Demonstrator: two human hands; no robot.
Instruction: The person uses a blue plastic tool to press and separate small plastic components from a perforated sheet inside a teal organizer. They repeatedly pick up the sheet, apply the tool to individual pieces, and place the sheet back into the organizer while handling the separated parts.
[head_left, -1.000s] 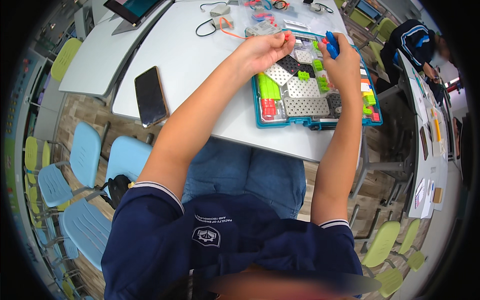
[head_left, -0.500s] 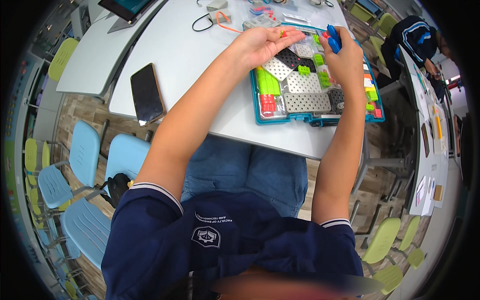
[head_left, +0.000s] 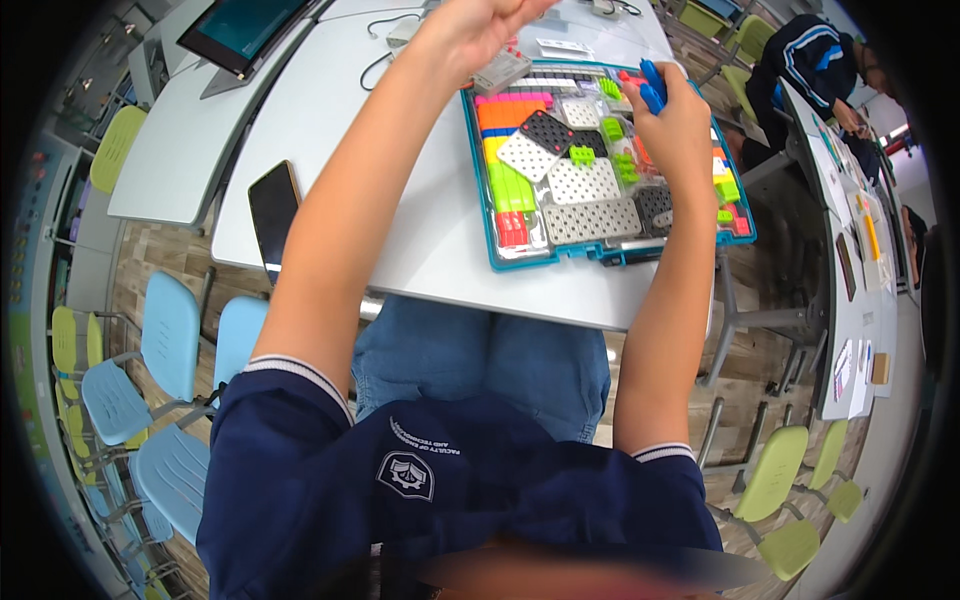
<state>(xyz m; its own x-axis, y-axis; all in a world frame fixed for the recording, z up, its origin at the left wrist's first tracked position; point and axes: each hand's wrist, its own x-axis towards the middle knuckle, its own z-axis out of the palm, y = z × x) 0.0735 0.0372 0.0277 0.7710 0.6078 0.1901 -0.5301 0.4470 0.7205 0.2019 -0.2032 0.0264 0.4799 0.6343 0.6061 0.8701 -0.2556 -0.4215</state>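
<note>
I see the right hand point(head_left: 672, 118) at upper right, its grip closed around a blue piece point(head_left: 651, 84) above the teal parts tray point(head_left: 520, 262), which sits on the white desk point(head_left: 400, 215) at upper centre. The left hand point(head_left: 470, 28) is raised at the top edge above a small grey block point(head_left: 502, 72); I cannot tell its grip.

Bare tabletop point(head_left: 400, 190) between phone point(head_left: 273, 205) and parts tray point(head_left: 520, 262).

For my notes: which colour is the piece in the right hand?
Blue. The piece sticks up from the right hand, seen in the head view.
</note>
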